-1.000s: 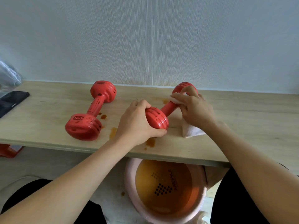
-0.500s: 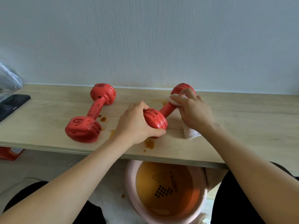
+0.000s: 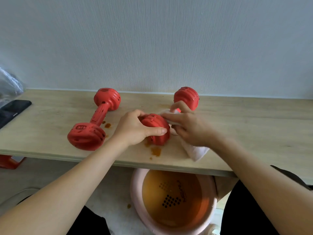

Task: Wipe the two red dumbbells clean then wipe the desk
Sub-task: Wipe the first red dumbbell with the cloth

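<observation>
Desk — dumbbell between hands

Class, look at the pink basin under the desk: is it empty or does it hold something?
Not empty. The pink basin under the desk holds orange-brown liquid; the dotted pattern on its bottom shows through. How deep cannot be told.

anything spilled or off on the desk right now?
Yes. Orange-brown liquid stains spot the light wooden desk near its front edge, more beside the left red plastic dumbbell. One drop on the floor by the pink basin.
</observation>
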Demonstrator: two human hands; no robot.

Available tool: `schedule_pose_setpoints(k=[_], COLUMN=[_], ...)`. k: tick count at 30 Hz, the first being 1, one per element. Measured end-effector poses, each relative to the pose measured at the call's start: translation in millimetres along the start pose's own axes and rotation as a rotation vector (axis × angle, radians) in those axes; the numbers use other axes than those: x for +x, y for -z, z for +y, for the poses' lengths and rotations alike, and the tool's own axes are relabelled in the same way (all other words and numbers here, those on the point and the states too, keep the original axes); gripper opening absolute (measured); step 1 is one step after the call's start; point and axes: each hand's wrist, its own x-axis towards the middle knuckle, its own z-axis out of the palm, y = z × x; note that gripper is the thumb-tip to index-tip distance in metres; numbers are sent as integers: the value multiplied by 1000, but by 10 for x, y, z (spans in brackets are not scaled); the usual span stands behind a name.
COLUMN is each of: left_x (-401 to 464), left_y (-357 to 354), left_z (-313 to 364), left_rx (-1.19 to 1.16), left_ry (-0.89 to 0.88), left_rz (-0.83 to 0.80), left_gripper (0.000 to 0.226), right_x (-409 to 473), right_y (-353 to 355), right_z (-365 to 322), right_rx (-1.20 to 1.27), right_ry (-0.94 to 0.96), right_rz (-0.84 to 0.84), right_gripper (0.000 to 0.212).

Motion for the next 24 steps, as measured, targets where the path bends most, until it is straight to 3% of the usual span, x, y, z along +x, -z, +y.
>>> schedule_pose_setpoints(k=[3, 8, 10, 13, 15, 18, 20, 22, 24], left_x=[-33, -10, 9, 47, 45, -28, -107, -205, -249], left_y=[21, -7, -36, -39, -14, 7, -29, -104, -210], left_z=[-24, -12, -36, -83, -90, -51, -13, 41, 45], left_rx=[-47, -136, -189, -227, -229, -123, 89, 268, 347], left_ry=[6, 33, 57, 81, 91, 62, -66, -197, -220], left_rz=[-47, -99, -81, -55, -85, -70, 71, 156, 152], left_gripper=[83, 63, 64, 75, 74, 65, 66, 78, 95], right_x=[-6, 105, 78, -21, -21, 81, 129, 141, 135], right_y=[31, 135, 91, -7, -35, -10, 3, -6, -18], right_z=[30, 124, 11, -154, -132, -21, 21, 31, 35], right_rx=[22, -157, -163, -45, -58, -85, -93, -107, -109], right_ry=[-13, -301, -269, -86, -80, -230, -280, -288, -296], right_rz=[-19, 166, 133, 80, 83, 140, 170, 165, 154], right_gripper=[56, 42, 37, 51, 52, 52, 53, 53, 53])
